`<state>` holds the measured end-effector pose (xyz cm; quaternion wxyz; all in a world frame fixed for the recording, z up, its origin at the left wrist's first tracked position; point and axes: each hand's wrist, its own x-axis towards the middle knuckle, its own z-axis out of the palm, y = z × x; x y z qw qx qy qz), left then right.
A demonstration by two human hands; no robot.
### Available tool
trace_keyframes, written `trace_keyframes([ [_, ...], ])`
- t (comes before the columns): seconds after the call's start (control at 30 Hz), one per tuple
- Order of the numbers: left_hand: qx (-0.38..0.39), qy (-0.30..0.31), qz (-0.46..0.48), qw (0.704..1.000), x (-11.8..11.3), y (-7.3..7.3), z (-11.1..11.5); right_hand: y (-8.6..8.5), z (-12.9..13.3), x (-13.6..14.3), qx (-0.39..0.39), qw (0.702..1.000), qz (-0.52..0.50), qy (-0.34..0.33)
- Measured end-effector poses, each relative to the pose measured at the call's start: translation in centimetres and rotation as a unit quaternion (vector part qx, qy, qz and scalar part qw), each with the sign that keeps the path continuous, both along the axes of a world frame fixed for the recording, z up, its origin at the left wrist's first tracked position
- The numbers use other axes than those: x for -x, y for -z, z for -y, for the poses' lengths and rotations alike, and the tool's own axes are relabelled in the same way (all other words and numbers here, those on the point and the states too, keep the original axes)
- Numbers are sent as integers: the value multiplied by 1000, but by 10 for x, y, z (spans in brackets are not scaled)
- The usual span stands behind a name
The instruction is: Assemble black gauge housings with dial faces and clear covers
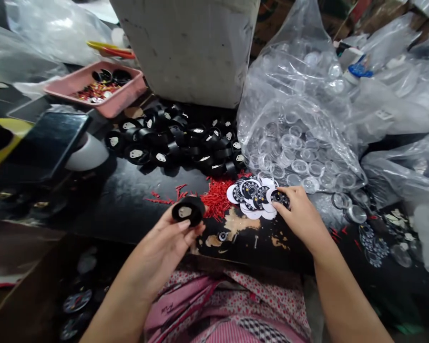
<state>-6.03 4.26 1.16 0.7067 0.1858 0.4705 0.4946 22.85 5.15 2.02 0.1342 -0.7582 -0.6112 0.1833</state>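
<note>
My left hand (171,238) holds a round black housing (188,211) with a pale metal piece inside, its open face tilted up. At the right edge of a pile of round black-and-white dial discs (252,190), my right hand (298,209) pinches one dial disc (280,199) between thumb and fingers. A heap of small red pointers (217,197) lies between the two hands, left of the dials. Behind them several more black housings (175,138) are piled up, most showing a pale metal piece.
Clear plastic rings (300,162) fill a transparent bag at the right. A pink tray (109,105) of small parts and a phone (46,143) on a white support (89,152) are at the left. A grey block (189,52) stands at the back.
</note>
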Motion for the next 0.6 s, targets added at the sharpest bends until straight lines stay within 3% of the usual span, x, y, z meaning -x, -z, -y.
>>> trace_keyframes([
  [0.13, 41, 44, 76, 995, -23, -5, 19, 1, 2, -4, -39, 995, -77, 42],
  [0.33, 70, 26, 122, 990, -38, 1, 27, 2, 4, -14, -80, 963, -246, 72],
  [0.47, 73, 8, 113, 991, -41, 5, 30, 2, 4, -21, -105, 951, -269, 111],
  [0.6, 27, -5, 101, 995, -44, 5, 31, -9, 7, -12, -147, 956, -235, 94],
])
